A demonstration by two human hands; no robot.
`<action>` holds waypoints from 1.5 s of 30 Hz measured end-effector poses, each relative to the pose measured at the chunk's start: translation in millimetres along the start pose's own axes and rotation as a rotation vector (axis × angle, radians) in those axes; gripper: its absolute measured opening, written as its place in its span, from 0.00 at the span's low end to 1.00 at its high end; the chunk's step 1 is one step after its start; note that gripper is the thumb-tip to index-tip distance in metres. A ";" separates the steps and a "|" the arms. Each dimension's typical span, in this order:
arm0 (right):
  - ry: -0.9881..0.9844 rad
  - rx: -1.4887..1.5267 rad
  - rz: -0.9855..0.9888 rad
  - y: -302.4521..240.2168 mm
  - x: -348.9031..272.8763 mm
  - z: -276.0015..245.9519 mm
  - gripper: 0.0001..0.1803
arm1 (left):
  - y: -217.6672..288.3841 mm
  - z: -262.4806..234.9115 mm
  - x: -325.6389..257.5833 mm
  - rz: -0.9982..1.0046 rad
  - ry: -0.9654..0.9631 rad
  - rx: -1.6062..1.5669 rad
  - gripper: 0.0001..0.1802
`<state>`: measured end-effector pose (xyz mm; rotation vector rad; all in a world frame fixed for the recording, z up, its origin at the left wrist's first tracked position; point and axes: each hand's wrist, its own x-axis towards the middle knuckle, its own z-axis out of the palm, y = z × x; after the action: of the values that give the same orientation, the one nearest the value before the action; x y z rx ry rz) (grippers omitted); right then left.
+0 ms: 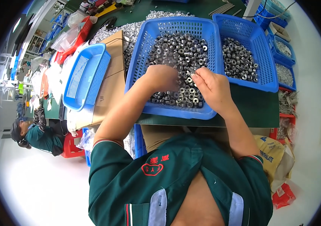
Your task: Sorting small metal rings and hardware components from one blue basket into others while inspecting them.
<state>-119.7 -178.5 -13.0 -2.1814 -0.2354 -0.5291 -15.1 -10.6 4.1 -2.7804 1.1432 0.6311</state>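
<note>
A large blue perforated basket in front of me is filled with small ring-shaped metal parts, silvery and with round holes. My left hand is over the left part of this heap. Motion smears its fingers, so whether they hold anything cannot be made out. On the right of the heap, my right hand is closed in a pinch, thumb against forefinger. A thin metal rod sticks out from its fingertips toward the left hand; its other end is hidden in the grip.
A second blue basket with similar rings stands right. Left, an unfilled light-blue basket rests on cardboard. Loose shiny parts pile up behind. Blue bins line the right side. Another person sits far left.
</note>
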 end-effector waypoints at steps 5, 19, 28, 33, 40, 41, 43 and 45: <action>-0.002 -0.019 -0.021 1.8 1.5 0.6 0.12 | 5.3 12.7 10.5 0.034 0.029 0.083 0.12; 0.012 0.050 0.031 -0.6 -1.0 -0.5 0.11 | -22.5 -9.0 2.0 0.364 -0.172 -1.860 0.09; -0.002 -0.035 -0.022 0.0 1.9 0.6 0.12 | -11.0 -7.4 1.7 0.278 -0.137 -1.935 0.13; 0.004 -0.038 -0.020 -0.8 2.4 1.2 0.11 | -11.4 -8.7 2.8 0.260 -0.240 -1.960 0.14; 0.006 -0.028 -0.021 -1.7 1.3 0.7 0.11 | -18.2 -11.1 1.3 0.230 -0.265 -2.014 0.14; 0.005 -0.011 0.001 -2.7 1.2 0.0 0.11 | -18.2 -11.2 1.0 0.220 -0.208 -2.011 0.13; 0.003 0.006 0.026 -2.8 1.1 0.1 0.11 | -13.7 -11.5 0.5 0.218 -0.164 -1.942 0.13; 0.013 -0.012 -0.022 -1.8 1.2 0.4 0.11 | -7.1 -9.3 -0.4 0.231 -0.115 -1.846 0.12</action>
<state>-119.2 -177.1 -11.4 -2.1888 -0.2503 -0.5583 -7.3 -7.2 12.1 -3.4189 0.9649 3.0671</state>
